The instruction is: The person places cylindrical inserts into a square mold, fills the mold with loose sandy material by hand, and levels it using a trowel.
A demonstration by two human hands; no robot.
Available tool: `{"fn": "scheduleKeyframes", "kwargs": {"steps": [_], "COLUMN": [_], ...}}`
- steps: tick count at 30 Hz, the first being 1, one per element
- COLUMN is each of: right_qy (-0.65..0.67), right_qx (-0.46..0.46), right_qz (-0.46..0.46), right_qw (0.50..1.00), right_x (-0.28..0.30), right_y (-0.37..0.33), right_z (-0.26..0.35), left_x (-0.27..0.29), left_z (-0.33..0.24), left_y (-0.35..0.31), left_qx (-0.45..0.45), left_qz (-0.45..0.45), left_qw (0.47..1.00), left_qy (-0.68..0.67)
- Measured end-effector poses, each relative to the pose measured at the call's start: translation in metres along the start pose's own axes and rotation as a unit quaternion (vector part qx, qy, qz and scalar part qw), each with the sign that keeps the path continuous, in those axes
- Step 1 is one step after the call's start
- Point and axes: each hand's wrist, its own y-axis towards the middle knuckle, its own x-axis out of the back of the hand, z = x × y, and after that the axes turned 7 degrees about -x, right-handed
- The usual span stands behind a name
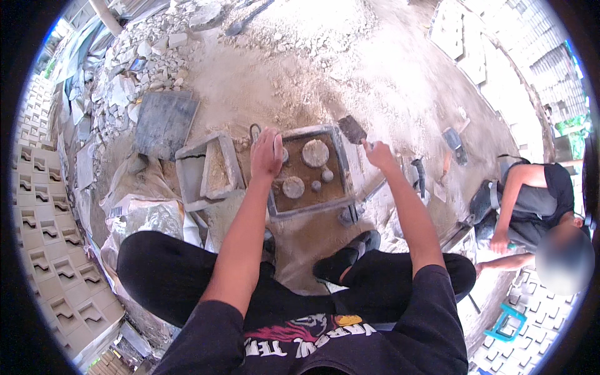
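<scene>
My left hand [267, 154] is closed over the left wall of a rectangular moulding box [310, 214], its fingertips mostly hidden. Packed brown sand [304, 172] fills the box. Two large pale round discs [315, 153] and several smaller round pieces [316, 185] sit in that sand. By the far right corner, my right hand [377, 154] grips a trowel by its handle, the dark square blade [352, 129] tilted up beside the rim. A metal ring handle [255, 132] shows just left of my left hand.
Left of the box lies another frame [182, 175], with a dark flat board [164, 125] beyond it. Rubble [134, 75] and a pale powder heap [331, 25] lie farther off. Tools, including a hammer [419, 177], lie rightward. A co-worker [531, 206] sits at right, near a turquoise stool [507, 322].
</scene>
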Motion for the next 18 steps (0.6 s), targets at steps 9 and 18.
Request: {"fn": "scheduleKeyframes", "kwargs": {"steps": [9,18], "right_qy": [0.029,0.116], "right_qx": [0.086,0.123], "right_qz": [-0.023,0.006], "right_qw": [0.996,0.986], "right_x": [-0.060,-0.015], "right_y": [0.104,0.061], "right_z": [0.067,0.082], "left_x": [0.006,0.007], "left_z": [-0.016,-0.006], "left_y": [0.005,-0.003], "left_qx": [-0.007,0.006], "left_qz": [0.006,-0.019], "left_qw": [1.000,0.999], "left_qy": [-0.002,0.034]}}
